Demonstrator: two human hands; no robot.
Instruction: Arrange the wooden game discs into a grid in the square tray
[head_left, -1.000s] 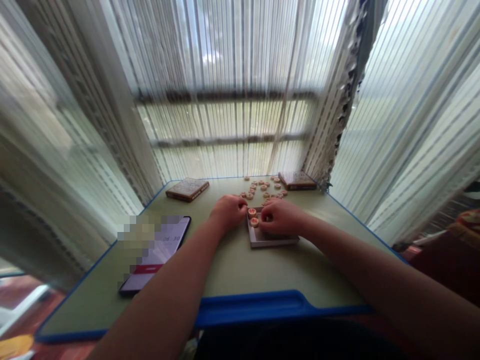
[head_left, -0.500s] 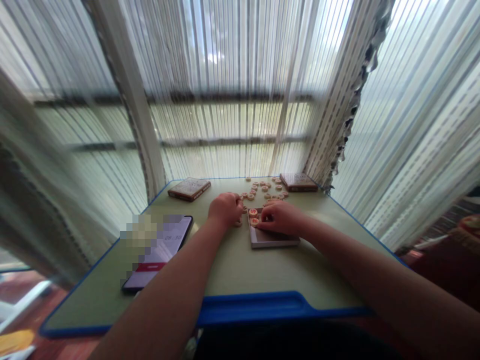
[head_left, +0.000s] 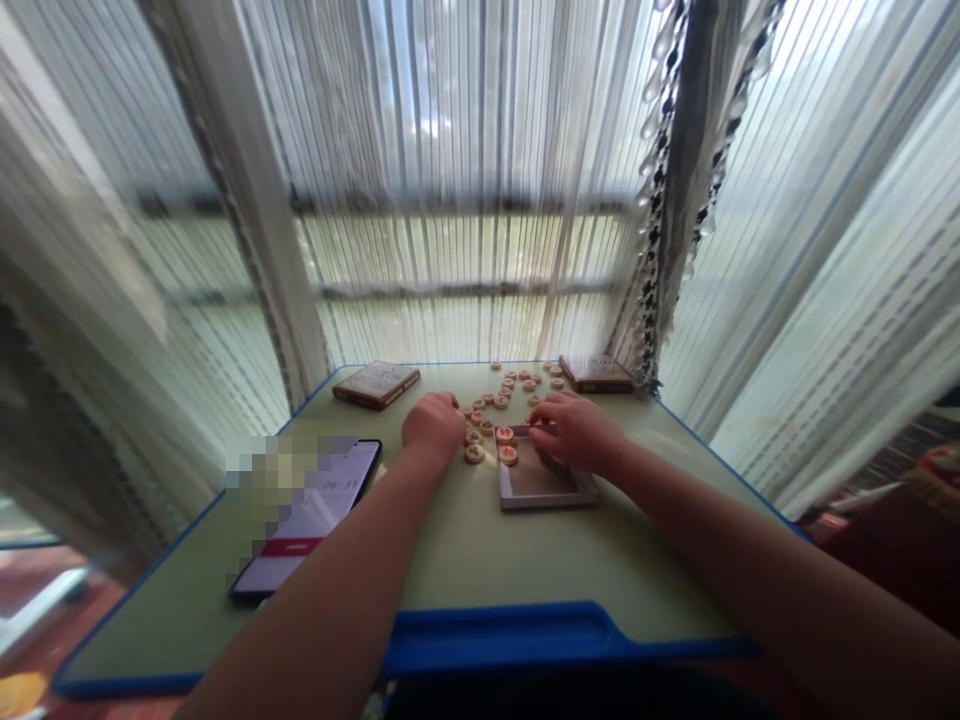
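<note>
Round wooden Chinese chess pieces (head_left: 501, 402) lie scattered on the table. A shallow open box (head_left: 551, 500) holds two pieces with red characters, the upper piece (head_left: 505, 435) and the lower piece (head_left: 508, 455), along its left side. My right hand (head_left: 576, 432) hovers over the far right part of this box, fingers bent and apart, no piece visible in them. Left of the box, my left hand (head_left: 433, 424) rests curled beside several loose pieces, including a dark-lettered one (head_left: 474, 453). Its fingertips are mostly hidden, so whatever they hold does not show.
A phone (head_left: 315, 530) with a timer lies on the left of the table (head_left: 525, 560). Flat patterned boxes stand at the far corners, one left (head_left: 377, 384) and one right (head_left: 598, 373). A blue rim and tray edge (head_left: 502, 635) run along the front. Sheer curtains (head_left: 465, 180) hang behind.
My right hand has moved up and away from the lower red-lettered piece, its fingers opening. My left hand has shifted slightly left, uncovering more loose pieces. The camera view has shifted a little.
</note>
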